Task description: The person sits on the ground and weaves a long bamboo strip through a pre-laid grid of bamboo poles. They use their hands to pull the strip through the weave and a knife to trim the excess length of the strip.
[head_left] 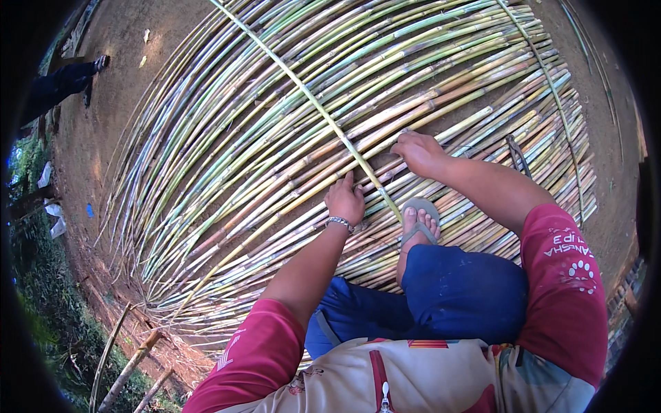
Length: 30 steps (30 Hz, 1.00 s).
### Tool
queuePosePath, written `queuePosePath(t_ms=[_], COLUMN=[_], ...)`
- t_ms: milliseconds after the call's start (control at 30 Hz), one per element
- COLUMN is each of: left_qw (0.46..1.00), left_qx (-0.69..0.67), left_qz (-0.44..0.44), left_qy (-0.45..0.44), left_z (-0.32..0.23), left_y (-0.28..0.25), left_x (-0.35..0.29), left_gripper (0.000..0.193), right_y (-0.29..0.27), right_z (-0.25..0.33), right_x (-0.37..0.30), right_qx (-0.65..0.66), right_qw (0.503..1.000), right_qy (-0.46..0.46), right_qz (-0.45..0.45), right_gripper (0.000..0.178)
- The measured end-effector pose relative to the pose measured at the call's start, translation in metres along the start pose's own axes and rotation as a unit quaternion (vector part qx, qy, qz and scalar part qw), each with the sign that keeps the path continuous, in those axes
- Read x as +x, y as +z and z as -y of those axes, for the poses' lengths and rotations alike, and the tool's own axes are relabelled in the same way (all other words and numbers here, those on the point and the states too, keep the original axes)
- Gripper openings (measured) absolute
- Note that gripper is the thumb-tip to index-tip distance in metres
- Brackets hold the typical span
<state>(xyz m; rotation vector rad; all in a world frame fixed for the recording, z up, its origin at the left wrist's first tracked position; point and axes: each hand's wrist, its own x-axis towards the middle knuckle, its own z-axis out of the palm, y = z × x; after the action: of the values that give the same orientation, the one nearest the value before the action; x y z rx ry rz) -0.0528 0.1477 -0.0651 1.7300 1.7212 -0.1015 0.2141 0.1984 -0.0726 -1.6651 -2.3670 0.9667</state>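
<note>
Many long green and yellow bamboo poles [275,165] lie side by side on the ground. One thin green crosspiece [310,96] runs over them, between my two hands. My left hand [346,201], with a bracelet at the wrist, is left of the crosspiece; its fingers are apart and touch the poles. Right of it, my right hand [420,153] is closed, fingertips pinched down at a thicker pole; what they grip is hidden. A pair of pliers [518,155] lies on the poles beyond my right forearm. My sandalled foot [418,224] rests beside the crosspiece's near end.
A second thin crosspiece [551,82] spans the poles at the right. Brown soil [165,34] surrounds the poles. At the far left stands another person, whose dark trouser leg [65,79] shows. Cut sticks [131,368] and green plants [41,275] are at the lower left.
</note>
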Motion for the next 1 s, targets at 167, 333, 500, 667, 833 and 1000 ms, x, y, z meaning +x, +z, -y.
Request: queuePosePath(t_ms=[167, 333, 500, 667, 833, 1000], left_qw=[0.999, 0.999, 0.997, 0.997, 0.998, 0.997], left_qx=[0.009, 0.023, 0.021, 0.012, 0.011, -0.008], left_qz=[0.038, 0.004, -0.020, -0.022, -0.021, -0.027], left_qy=[-0.022, -0.039, -0.073, -0.071, -0.062, -0.074], left_z=[-0.005, -0.015, -0.031, -0.027, -0.024, -0.025], left_y=[0.003, 0.012, 0.020, 0.018, 0.018, 0.018], left_x=[0.004, -0.001, 0.003, 0.004, 0.007, 0.009], left_gripper=[0.054, 0.053, 0.049, 0.046, 0.044, 0.044], right_y=[-0.003, -0.002, 0.005, -0.008, 0.007, 0.011], right_z=[0.010, 0.015, 0.010, 0.016, 0.012, 0.017], right_x=[0.002, 0.003, 0.002, 0.010, 0.011, 0.020], right_qx=[-0.022, -0.054, -0.049, -0.101, -0.031, -0.042], right_qw=[0.999, 0.998, 0.999, 0.994, 0.999, 0.996], right_qy=[0.024, 0.014, 0.007, -0.020, -0.022, -0.044], right_qz=[0.029, 0.014, -0.010, 0.044, 0.012, 0.067], right_gripper=[0.029, 0.029, 0.027, 0.022, 0.020, 0.016])
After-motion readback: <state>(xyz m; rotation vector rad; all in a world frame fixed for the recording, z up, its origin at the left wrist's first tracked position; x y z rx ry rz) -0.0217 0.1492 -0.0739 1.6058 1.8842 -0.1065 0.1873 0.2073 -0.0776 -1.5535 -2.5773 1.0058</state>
